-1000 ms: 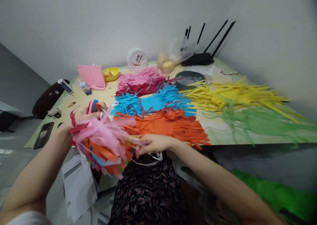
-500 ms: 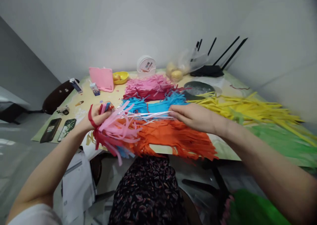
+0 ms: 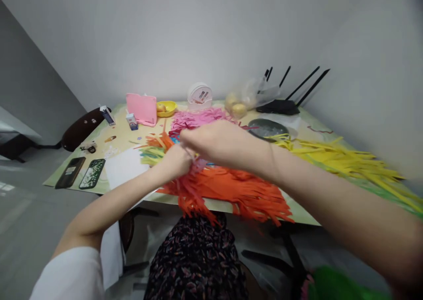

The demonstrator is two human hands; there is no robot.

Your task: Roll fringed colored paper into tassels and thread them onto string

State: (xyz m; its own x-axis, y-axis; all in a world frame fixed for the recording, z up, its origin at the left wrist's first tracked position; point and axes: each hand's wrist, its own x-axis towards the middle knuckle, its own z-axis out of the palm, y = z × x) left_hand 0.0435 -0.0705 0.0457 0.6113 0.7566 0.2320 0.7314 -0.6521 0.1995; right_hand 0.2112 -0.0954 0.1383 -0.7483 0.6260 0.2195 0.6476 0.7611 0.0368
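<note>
My left hand [image 3: 178,160] is closed round a bundle of fringed strips [image 3: 152,150]. Orange, yellow and green ends stick out behind the fist, and pinkish strips hang from its near side. Just above and to the right, my right hand [image 3: 214,140] is closed and crosses close against the left. What its fingers pinch is hidden and blurred. Beneath both hands lie orange fringed sheets [image 3: 231,187], spilling over the table's front edge. Pink fringed strips [image 3: 196,116] lie behind the hands. My right hand covers most of the blue ones.
Yellow strips [image 3: 343,161] spread over the right side of the table. Two phones [image 3: 92,173] lie at the left. Along the back stand a pink tablet case [image 3: 142,109], a yellow bowl [image 3: 170,108], bagged fruit [image 3: 238,109] and a black router [image 3: 279,107].
My hands have come together, the left moving right and the right moving left. The pale strips stretched between them no longer show. The bundle now shows orange and green ends at the back.
</note>
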